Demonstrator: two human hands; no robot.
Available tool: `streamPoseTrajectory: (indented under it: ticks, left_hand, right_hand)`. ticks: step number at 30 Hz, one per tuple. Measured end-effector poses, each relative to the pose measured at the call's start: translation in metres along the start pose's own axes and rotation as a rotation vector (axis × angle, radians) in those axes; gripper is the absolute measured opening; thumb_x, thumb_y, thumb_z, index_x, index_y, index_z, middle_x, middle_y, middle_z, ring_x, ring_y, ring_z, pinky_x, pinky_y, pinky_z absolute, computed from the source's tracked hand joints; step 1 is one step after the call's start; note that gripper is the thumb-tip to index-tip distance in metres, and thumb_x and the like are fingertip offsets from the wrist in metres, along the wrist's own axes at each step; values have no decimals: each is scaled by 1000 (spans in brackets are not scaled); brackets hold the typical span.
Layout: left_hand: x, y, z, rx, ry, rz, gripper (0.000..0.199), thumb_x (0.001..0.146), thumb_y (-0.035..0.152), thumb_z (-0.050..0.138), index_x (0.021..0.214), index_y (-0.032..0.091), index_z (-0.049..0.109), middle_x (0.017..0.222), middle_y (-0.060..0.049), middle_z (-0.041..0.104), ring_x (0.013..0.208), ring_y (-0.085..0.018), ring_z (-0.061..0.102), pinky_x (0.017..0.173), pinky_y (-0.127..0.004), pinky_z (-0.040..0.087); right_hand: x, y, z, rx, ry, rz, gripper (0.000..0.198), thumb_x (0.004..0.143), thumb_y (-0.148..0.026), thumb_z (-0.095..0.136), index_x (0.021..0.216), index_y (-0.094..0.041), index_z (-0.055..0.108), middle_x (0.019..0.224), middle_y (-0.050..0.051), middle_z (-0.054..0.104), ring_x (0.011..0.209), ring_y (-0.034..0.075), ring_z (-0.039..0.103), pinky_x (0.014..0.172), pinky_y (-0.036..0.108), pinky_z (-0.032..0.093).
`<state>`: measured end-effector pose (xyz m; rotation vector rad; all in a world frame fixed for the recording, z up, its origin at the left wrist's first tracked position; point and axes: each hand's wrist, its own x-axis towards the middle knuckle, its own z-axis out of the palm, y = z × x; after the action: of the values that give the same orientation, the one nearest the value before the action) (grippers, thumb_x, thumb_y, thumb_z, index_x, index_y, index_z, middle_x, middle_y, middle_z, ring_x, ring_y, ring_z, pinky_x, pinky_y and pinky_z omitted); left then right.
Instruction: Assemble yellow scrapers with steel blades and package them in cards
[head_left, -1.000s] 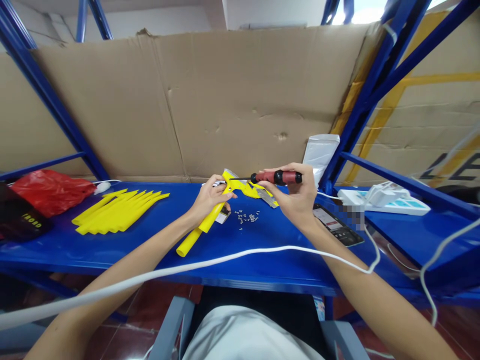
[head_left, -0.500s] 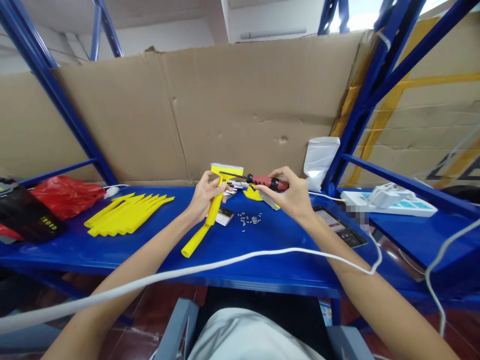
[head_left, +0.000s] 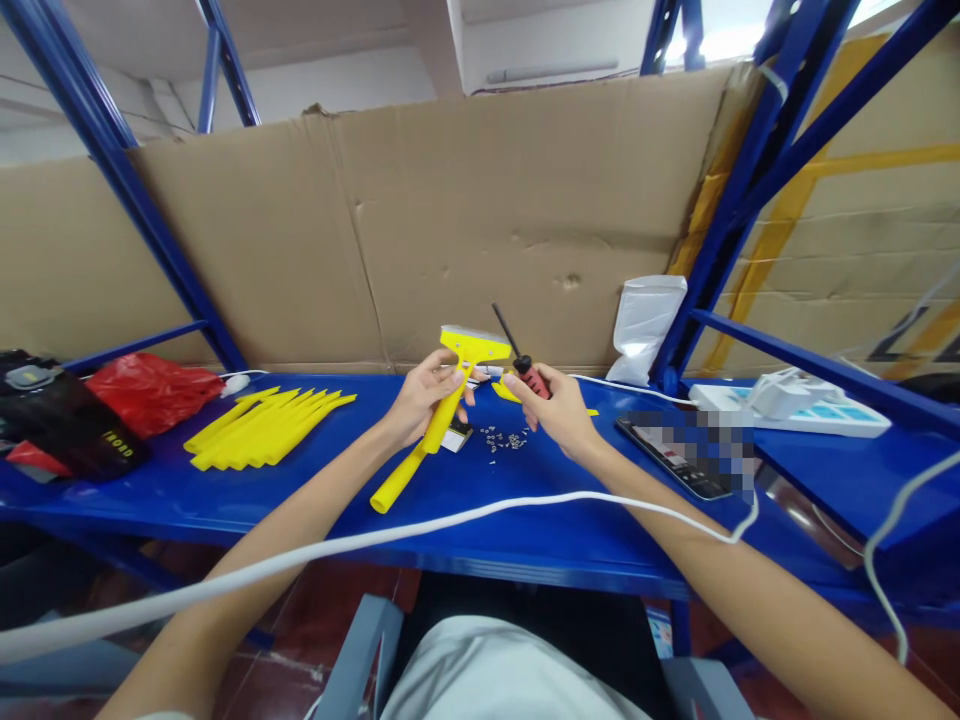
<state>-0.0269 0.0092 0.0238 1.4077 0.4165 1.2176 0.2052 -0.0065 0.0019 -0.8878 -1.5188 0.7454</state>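
My left hand (head_left: 427,395) grips a yellow scraper (head_left: 444,418) just under its wide head, which points up and has a pale blade edge along the top. Its long handle slants down toward me. In my right hand (head_left: 559,408) is a screwdriver (head_left: 533,377) with a red and black handle, its dark shaft tilted up and left, apart from the scraper. Small screws and nuts (head_left: 514,440) lie scattered on the blue table below my hands. A black and white small box (head_left: 456,437) sits behind the scraper handle. Yellow pieces (head_left: 508,391) lie partly hidden behind my right hand.
Several yellow handles (head_left: 266,428) lie in a row at left, near a red plastic bag (head_left: 154,390) and a black bag (head_left: 71,425). A phone (head_left: 675,458) and power strip (head_left: 795,408) are at right. A white cable (head_left: 480,516) crosses in front. Cardboard (head_left: 480,220) stands behind.
The screwdriver has come away from the scraper head and now tilts upward. My right hand has moved slightly down and left. The scraper's head has turned a little, showing its face.
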Motion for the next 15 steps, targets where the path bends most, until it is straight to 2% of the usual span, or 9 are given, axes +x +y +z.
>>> streamPoseTrajectory:
  ticks: [3, 8, 12, 13, 15]
  left_hand:
    - [-3, -1, 3, 5, -65, -65, 50, 89, 37, 95, 121, 17, 61, 115, -16, 82, 70, -20, 77, 50, -29, 64]
    - [-4, -4, 3, 38, -93, -92, 48, 92, 38, 93, 120, 17, 60, 114, -16, 82, 71, -19, 77, 53, -29, 64]
    - [-3, -8, -1, 106, -94, -146, 49, 94, 41, 91, 124, 19, 59, 101, -12, 82, 65, -17, 74, 55, -28, 61]
    - [-2, -9, -1, 136, -94, -157, 48, 95, 42, 89, 125, 19, 59, 100, -11, 82, 64, -16, 73, 56, -28, 60]
    - [-3, -9, -2, 202, -110, -178, 47, 96, 42, 88, 126, 17, 62, 100, -11, 81, 63, -14, 71, 57, -28, 60]
  right_hand:
    - [0, -1, 0, 135, 50, 9, 53, 83, -72, 88, 90, -23, 68, 52, -8, 51, 41, 12, 43, 41, 28, 37]
    - [1, -4, -1, 279, 61, 9, 53, 78, -71, 92, 86, -22, 73, 67, 0, 70, 41, 10, 42, 41, 31, 48]
    - [3, -3, -3, 321, 87, 8, 49, 77, -65, 96, 77, -23, 70, 48, -5, 54, 42, 14, 47, 41, 29, 47]
    - [4, -2, -4, 325, 97, 8, 48, 77, -63, 96, 77, -23, 70, 46, -5, 53, 42, 14, 48, 41, 29, 46]
    - [5, -1, -5, 332, 118, 9, 46, 77, -60, 97, 77, -23, 70, 51, -3, 61, 42, 13, 49, 41, 28, 45]
